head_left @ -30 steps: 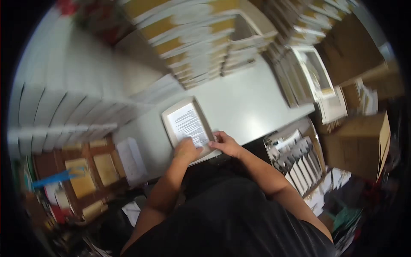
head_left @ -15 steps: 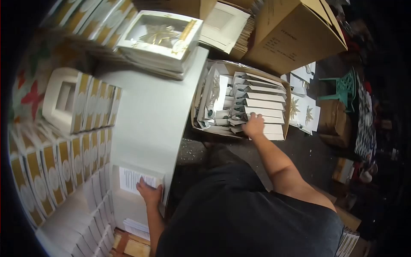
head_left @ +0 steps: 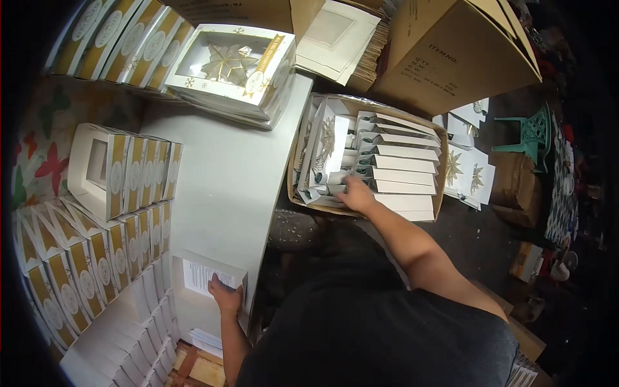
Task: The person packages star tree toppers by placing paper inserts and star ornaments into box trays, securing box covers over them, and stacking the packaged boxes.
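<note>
My left hand [head_left: 225, 297] rests with fingers spread on a printed sheet [head_left: 196, 274] in a shallow white box [head_left: 187, 302] at the near end of the white table. My right hand [head_left: 356, 195] reaches into an open carton [head_left: 320, 208], its fingers curled at the ends of the white card inserts [head_left: 403, 175]. What those fingertips hold, if anything, is hidden. The inserts stand in a row, with dark green bits and wire coils at their left ends. A gold star ornament [head_left: 327, 132] on a white card leans in the carton's left side.
Finished-looking window boxes [head_left: 233, 61] are stacked on the white table [head_left: 216, 174]. Gold-and-white boxes [head_left: 116, 177] line its left side. A tall brown carton [head_left: 445, 71] stands behind the open one. Star ornaments [head_left: 454, 164] on cards lie to the right, near a green chair [head_left: 525, 135].
My right hand has moved left along the inserts, from their broad white faces to their left ends. My left hand stays on the printed sheet. The view has shifted slightly.
</note>
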`<state>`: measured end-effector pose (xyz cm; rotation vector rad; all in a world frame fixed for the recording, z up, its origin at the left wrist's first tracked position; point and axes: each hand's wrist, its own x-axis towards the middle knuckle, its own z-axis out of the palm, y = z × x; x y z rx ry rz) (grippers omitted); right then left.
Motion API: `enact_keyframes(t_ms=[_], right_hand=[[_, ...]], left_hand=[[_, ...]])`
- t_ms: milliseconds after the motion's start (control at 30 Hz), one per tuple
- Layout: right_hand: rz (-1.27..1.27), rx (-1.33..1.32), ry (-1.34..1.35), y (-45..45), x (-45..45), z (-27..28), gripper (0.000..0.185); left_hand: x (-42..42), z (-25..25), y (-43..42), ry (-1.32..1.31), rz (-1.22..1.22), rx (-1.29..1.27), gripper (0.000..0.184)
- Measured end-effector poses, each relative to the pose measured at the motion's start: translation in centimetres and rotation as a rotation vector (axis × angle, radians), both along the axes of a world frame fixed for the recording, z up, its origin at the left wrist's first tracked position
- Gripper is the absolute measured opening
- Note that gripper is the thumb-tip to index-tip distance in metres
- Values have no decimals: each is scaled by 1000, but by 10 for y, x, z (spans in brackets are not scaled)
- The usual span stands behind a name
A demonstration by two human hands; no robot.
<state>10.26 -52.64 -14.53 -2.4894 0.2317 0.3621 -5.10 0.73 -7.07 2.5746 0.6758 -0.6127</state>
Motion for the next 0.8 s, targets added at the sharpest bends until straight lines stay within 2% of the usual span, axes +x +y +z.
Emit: enact_keyframes(t_ms=[33,67,200,267,400,467,533,600,633,667,767,800], right_hand=[[73,0,133,13,17,-10,49],[84,16,127,20,23,-16,49],[98,-256,351,61,65,-38,53],[-12,-144,335,67,71,-55,54],[47,60,103,40,52,-53,51],[107,76,42,24,38,-25,50],[-5,238,132,11,23,14,49],[-56,357,27,3,14,37,46],[-101,403,96,1,14,61,47],[-42,399,73,2,16,85,47],[-474,1117,51,14,23,156,45],[-424,1114,55,26,27,183,45]], left_hand=[[0,0,3,-1,7,5,106],[0,4,4,-6,17,21,106],[2,15,-6,-20,31,-21,106],[5,22,-8,-32,61,-17,107],[4,29,-15,-37,96,-78,108],[2,32,-16,10,89,-50,109],[6,36,-18,34,96,-22,111],[6,35,-21,16,123,-22,111],[6,34,-20,27,114,-14,111],[5,33,-19,39,108,-5,111],[-3,41,-15,31,153,8,111],[-3,46,-16,39,138,18,111]])
